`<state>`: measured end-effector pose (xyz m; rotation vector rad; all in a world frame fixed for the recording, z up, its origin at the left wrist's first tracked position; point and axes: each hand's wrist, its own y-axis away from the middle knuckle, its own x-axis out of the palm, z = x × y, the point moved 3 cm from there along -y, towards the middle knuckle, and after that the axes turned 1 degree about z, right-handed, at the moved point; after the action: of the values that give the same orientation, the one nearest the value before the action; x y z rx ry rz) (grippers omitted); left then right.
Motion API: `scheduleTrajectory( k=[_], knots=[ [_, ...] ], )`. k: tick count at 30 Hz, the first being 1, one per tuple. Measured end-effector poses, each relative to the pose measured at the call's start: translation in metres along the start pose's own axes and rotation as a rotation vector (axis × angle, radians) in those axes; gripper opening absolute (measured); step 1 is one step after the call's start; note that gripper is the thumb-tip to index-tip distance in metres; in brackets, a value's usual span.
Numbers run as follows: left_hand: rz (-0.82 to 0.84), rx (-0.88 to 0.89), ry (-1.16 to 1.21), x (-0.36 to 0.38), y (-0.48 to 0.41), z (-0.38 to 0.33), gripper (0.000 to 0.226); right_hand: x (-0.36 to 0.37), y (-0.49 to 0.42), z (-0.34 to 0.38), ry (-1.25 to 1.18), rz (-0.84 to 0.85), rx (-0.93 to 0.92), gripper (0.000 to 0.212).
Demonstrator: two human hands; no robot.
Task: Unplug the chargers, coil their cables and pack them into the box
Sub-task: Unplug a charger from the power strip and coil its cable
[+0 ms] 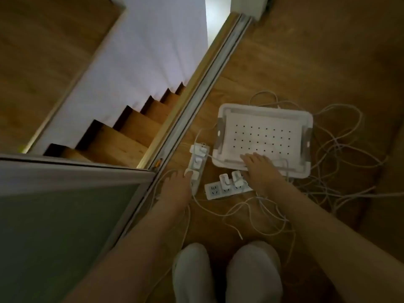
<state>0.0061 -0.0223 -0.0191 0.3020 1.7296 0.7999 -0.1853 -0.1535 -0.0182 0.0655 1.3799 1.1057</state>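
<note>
Left grip (175, 186) touches a charger (195, 174), closure unclear; right grip (260, 171) lies spread on box (262, 108) rim. I should steady strip (194, 188), then pull straight out.

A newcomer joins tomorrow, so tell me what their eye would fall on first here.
The white rectangular plastic box with a perforated floor sits on the wooden floor, the right hand resting on its near rim. Loose white cables sprawl around it, thickest to its right. Left of it, the left hand reaches a white power strip holding white chargers.
</note>
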Motion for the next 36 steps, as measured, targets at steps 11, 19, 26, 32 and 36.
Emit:
scheduleTrajectory(
  k=[11,19,26,32,36],
  knots=[
    [-0.046,-0.018,0.117,0.039,-0.039,-0.004,0.035,0.024,-0.015,-0.016,-0.043,-0.159,0.023,0.048],
    [-0.172,0.000,0.050,0.032,-0.031,-0.013,0.039,0.031,0.020,-0.012,-0.070,-0.354,0.111,0.045],
    [-0.327,0.243,0.329,0.076,-0.014,-0.051,0.032,0.063,0.052,0.037,-0.077,-0.663,-0.338,0.033],
    [-0.228,0.139,0.407,0.132,-0.049,-0.031,0.043,0.093,0.017,0.055,-0.045,-0.348,-0.393,0.067],
    [-0.218,0.154,0.450,0.140,-0.064,-0.024,0.049,0.094,-0.019,0.073,0.379,-0.115,-0.252,0.056]
  ],
)
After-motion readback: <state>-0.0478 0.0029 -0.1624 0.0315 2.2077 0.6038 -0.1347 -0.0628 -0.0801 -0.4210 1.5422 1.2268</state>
